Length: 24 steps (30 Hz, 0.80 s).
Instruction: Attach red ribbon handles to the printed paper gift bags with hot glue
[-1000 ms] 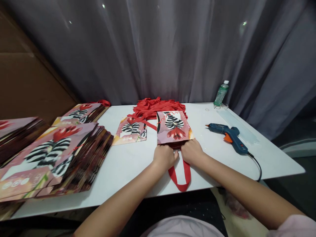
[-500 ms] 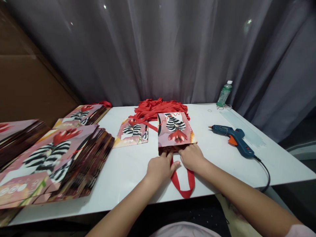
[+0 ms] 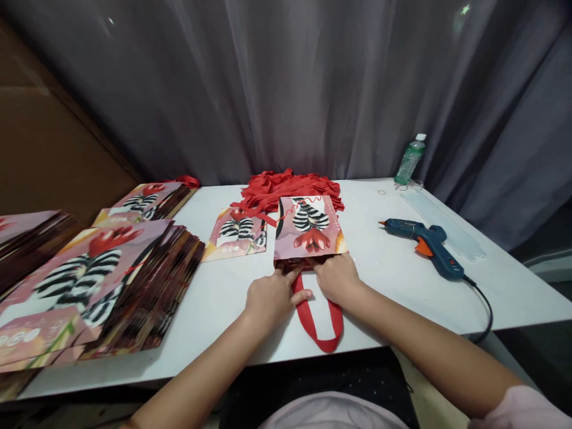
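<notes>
A small flat gift bag (image 3: 308, 228) with a zebra-striped leaf and red flower print lies on the white table (image 3: 223, 298) in front of me. Its red ribbon handle (image 3: 322, 322) loops toward the table's near edge. My left hand (image 3: 272, 295) rests at the bag's open near edge, forefinger stretched to the opening and thumb on the ribbon. My right hand (image 3: 337, 277) presses its fingers down on the same edge, just right of the ribbon.
A second small bag (image 3: 235, 235) lies to the left, a heap of red ribbons (image 3: 286, 185) behind. Tall stacks of flat bags (image 3: 102, 280) fill the left side. A blue glue gun (image 3: 424, 244) with cord and a green bottle (image 3: 409, 159) sit at the right.
Both hands have uncurled from fists at the bag's edge. The left hand slid back and left, its fingers now pointing at the opening. The bag shifted slightly left.
</notes>
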Available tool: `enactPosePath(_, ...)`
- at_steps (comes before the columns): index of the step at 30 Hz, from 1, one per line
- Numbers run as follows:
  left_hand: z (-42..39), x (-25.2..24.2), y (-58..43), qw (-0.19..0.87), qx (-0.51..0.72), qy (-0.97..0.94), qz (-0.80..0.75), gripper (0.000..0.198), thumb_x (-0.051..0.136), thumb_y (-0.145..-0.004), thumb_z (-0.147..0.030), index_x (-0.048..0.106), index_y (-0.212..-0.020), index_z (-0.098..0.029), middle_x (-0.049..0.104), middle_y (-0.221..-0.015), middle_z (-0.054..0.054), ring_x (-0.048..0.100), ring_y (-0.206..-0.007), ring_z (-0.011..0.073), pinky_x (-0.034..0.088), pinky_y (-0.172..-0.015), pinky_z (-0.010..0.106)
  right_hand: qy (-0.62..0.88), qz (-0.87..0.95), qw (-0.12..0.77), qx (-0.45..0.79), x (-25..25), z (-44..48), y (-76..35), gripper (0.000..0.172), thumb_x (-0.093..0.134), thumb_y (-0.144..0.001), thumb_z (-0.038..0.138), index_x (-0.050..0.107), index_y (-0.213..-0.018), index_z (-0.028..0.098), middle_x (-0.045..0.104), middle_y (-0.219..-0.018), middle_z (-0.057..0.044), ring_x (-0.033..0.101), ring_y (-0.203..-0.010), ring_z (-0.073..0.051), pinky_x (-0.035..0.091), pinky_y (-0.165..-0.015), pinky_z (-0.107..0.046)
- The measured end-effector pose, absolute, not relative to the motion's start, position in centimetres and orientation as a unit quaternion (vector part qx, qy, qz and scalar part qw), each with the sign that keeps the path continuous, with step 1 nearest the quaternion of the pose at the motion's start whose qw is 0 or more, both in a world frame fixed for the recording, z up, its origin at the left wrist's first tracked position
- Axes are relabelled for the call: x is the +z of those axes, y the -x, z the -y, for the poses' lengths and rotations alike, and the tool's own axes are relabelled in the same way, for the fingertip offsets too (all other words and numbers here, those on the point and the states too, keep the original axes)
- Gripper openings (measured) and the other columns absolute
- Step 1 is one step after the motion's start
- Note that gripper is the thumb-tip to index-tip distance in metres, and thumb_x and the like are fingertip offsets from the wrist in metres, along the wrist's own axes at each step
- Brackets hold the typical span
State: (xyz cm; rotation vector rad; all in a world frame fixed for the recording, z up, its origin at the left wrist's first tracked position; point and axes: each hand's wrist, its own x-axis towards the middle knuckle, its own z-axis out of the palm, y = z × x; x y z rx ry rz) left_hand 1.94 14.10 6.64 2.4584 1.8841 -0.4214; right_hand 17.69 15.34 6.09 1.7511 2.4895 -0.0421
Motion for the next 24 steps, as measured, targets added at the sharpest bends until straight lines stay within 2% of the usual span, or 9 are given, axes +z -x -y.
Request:
enactPosePath(3,-14.3,6.8,-2.0,0.003,-0.149,-0.784,-0.603,0.07,0.035,-0.084,-0.074,0.035,-0.146,-0.04,0.058,-0.129,0.018,0.069,-0.088,0.0367,0.051,-0.064,0.04,-0.566,-0.824,0.036,-0.012,5.9,-15.4,-17.9,0.043,0.045,-0.092,0.018,0.058,-0.132,0.02,0.074,-0.099,-0.015,0.065,-0.101,-0.027,0.037,-0.088,-0.039)
enactPosePath(5,-14.4,6.9,-1.9,0.005,-0.144,-0.797,-0.587,0.074,0.036,-0.083,-0.075,0.035,-0.146,-0.037,0.061,-0.124,0.018,0.068,-0.089,0.0368,0.051,-0.065,0.04,-0.557,-0.83,0.027,-0.011,5.8,-15.4,-18.0,0.046,0.044,-0.093,0.02,0.053,-0.138,0.023,0.072,-0.109,-0.014,0.064,-0.104,-0.027,0.036,-0.091,-0.04)
enactPosePath(8,-14.6,6.9,-1.8,0.002,-0.127,-0.805,-0.58,0.081,0.037,-0.083,-0.075,0.038,-0.146,-0.023,0.058,-0.128,0.021,0.067,-0.093,0.0372,0.051,-0.068,0.04,-0.548,-0.836,0.021,-0.014,5.9,-15.4,-17.9,0.051,0.045,-0.095,0.028,0.041,-0.146,0.032,0.068,-0.12,-0.012,0.063,-0.106,-0.027,0.037,-0.092,-0.039)
enactPosePath(10,-14.7,6.8,-2.0,-0.003,-0.122,-0.798,-0.591,0.084,0.037,-0.084,-0.075,0.044,-0.141,-0.013,0.056,-0.129,0.025,0.066,-0.093,0.0369,0.051,-0.068,0.04,-0.548,-0.836,0.028,-0.02,6.0,-15.4,-17.8,0.052,0.047,-0.095,0.033,0.039,-0.146,0.033,0.071,-0.112,-0.011,0.066,-0.1,-0.027,0.038,-0.088,-0.039)
enactPosePath(14,-14.7,6.6,-2.8,0.01,-0.12,-0.787,-0.606,0.08,0.029,-0.086,-0.074,0.057,-0.125,-0.01,0.061,-0.117,0.024,0.067,-0.089,0.0354,0.049,-0.067,0.039,-0.558,-0.828,0.046,-0.029,6.2,-15.6,-17.6,0.049,0.054,-0.091,0.039,0.053,-0.137,0.024,0.074,-0.092,-0.013,0.069,-0.087,-0.028,0.042,-0.076,-0.036)
enactPosePath(17,-14.8,6.5,-3.1,0.018,-0.117,-0.786,-0.607,0.08,0.024,-0.088,-0.072,0.06,-0.12,-0.008,0.062,-0.11,0.024,0.067,-0.087,0.0357,0.049,-0.069,0.04,-0.558,-0.828,0.046,-0.028,6.3,-15.7,-17.7,0.035,0.056,-0.09,0.042,0.07,-0.111,0.019,0.074,-0.089,-0.015,0.069,-0.086,-0.028,0.044,-0.071,-0.033)
enactPosePath(20,-14.9,6.5,-3.1,0.015,-0.106,-0.797,-0.594,0.081,0.025,-0.087,-0.072,0.055,-0.127,-0.009,0.062,-0.108,0.024,0.067,-0.086,0.0366,0.05,-0.068,0.041,-0.56,-0.827,0.046,-0.023,6.4,-15.6,-17.9,0.035,0.055,-0.09,0.046,0.074,-0.091,0.017,0.074,-0.085,-0.015,0.069,-0.084,-0.028,0.045,-0.07,-0.034)
enactPosePath(24,-15.0,6.6,-3.1,0.012,-0.11,-0.805,-0.584,0.078,0.027,-0.087,-0.072,0.051,-0.134,-0.014,0.065,-0.103,0.022,0.068,-0.084,0.0365,0.05,-0.067,0.041,-0.556,-0.83,0.04,-0.013,6.5,-15.5,-17.9,0.035,0.058,-0.088,0.045,0.07,-0.109,0.019,0.074,-0.094,-0.014,0.069,-0.089,-0.03,0.046,-0.075,-0.037)
